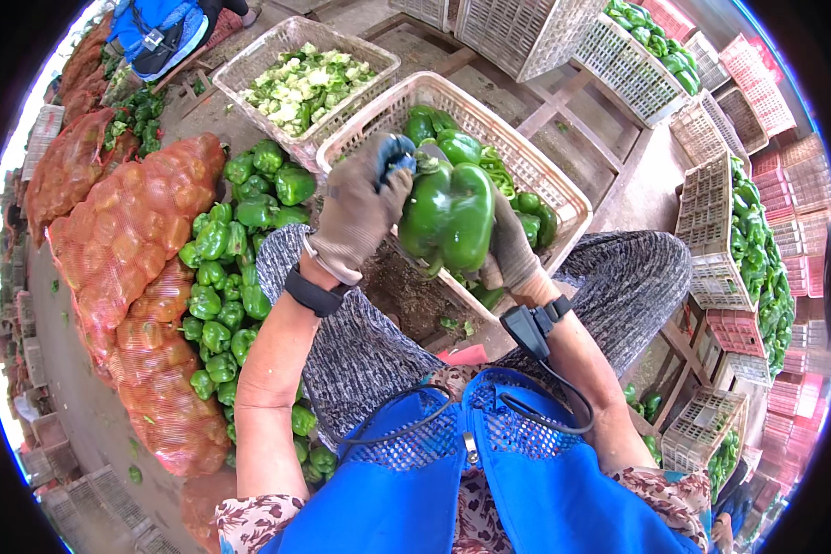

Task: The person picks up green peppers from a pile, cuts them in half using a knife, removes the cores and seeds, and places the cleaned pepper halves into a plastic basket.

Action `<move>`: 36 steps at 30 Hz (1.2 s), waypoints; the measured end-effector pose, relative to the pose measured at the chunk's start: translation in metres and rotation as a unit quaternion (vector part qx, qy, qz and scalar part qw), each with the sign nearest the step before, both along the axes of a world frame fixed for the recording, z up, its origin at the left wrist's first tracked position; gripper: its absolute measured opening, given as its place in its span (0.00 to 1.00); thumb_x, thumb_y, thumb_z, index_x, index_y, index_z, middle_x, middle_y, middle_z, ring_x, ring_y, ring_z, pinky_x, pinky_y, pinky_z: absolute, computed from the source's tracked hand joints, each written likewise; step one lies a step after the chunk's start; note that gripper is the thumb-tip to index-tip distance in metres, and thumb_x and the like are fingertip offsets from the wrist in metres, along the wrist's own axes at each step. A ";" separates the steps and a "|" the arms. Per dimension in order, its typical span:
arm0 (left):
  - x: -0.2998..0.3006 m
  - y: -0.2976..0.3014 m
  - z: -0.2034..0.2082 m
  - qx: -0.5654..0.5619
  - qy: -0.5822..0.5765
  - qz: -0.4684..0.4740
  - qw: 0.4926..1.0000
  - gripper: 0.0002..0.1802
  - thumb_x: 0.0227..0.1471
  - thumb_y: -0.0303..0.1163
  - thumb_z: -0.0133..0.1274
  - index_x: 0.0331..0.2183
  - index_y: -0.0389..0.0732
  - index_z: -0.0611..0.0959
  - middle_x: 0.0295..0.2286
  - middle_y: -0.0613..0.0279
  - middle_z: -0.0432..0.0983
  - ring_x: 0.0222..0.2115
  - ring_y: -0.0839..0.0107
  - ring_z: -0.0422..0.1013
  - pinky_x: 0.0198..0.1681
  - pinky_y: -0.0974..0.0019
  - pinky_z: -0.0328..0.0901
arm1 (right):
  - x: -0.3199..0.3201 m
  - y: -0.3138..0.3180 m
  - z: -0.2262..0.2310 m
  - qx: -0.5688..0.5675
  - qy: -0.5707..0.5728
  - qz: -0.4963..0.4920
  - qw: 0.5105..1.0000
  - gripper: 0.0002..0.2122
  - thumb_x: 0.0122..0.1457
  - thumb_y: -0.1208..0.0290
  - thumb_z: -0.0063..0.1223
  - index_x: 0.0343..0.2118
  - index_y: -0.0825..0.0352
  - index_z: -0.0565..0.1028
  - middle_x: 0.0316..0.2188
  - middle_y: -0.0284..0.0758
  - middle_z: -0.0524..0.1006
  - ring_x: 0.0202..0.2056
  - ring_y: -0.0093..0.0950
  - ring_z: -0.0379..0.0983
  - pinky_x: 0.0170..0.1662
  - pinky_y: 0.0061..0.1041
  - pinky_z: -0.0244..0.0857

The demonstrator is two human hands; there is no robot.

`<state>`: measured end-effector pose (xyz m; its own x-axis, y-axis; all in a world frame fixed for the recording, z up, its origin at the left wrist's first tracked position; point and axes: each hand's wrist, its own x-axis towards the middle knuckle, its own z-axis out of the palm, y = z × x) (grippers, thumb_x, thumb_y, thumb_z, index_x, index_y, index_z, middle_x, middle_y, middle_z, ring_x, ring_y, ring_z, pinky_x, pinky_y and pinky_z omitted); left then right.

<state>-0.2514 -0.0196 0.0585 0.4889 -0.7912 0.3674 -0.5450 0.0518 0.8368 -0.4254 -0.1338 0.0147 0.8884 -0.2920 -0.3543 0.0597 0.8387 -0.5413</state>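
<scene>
In front of me, above a whitish crate, my right hand in a grey-brown glove grips a large green bell pepper from its right side. My left hand, gloved too, is closed around a blue-handled knife at the pepper's upper left. A bit of grey blade seems to show by the stem end; the rest is hidden behind hand and pepper. Whole green peppers and cut green pieces lie in the crate below.
Beyond the crate stands another crate with pale green-white trimmings. Loose bell peppers are heaped on my left, beside orange mesh sacks. Pepper-filled crates stand on the right. A person in blue is at the far left.
</scene>
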 end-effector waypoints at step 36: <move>-0.066 0.035 -0.091 -0.021 0.418 -0.097 0.903 0.45 0.36 0.38 0.66 0.55 0.42 0.64 0.45 0.60 0.71 0.44 0.71 0.69 0.51 0.66 0.65 | -0.022 0.018 -0.071 -0.115 0.192 -0.010 0.975 0.21 0.63 0.44 0.37 0.33 0.59 0.72 0.15 0.27 0.68 0.11 0.20 0.59 0.13 0.19 0.54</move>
